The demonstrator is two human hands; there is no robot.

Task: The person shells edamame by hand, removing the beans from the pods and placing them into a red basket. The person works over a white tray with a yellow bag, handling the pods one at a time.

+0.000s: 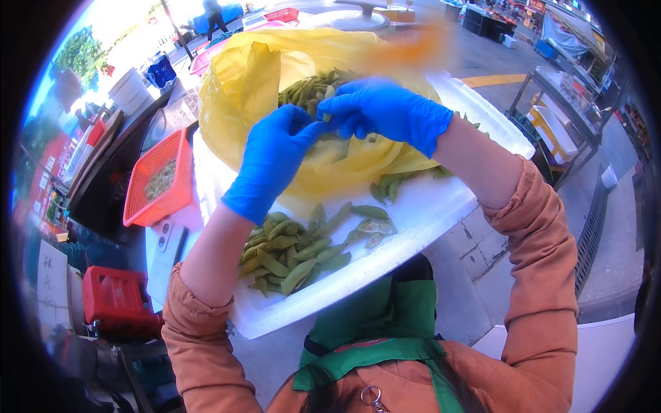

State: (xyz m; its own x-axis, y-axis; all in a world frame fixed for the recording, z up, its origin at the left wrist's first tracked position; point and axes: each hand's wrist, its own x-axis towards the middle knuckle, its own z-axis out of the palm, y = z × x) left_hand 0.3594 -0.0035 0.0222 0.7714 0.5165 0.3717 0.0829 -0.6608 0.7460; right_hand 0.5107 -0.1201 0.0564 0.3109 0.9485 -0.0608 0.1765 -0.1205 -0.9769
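Both my hands wear blue gloves and meet over a yellow plastic bag (pixel 242 77) that holds green bean pods (pixel 304 93). My right hand (pixel 382 111) pinches a small green pod (pixel 328 100) between thumb and fingertips. My left hand (pixel 279 149) is close beside it, its thumb and fingertips drawn together near the pod; whether it grips anything is hidden. The bag lies on a white foam tray (pixel 413 217). A heap of pods (pixel 289 253) rests in the tray's near left part, with some opened, pale pods (pixel 377 227) to its right.
An orange plastic basket (pixel 135 206) of shelled beans (pixel 161 180) stands left of the tray. Below it are a white scale-like device (pixel 166 242) and a red container (pixel 116 299). A metal-framed table (pixel 563 118) stands at the right. A person (pixel 213 18) is far off.
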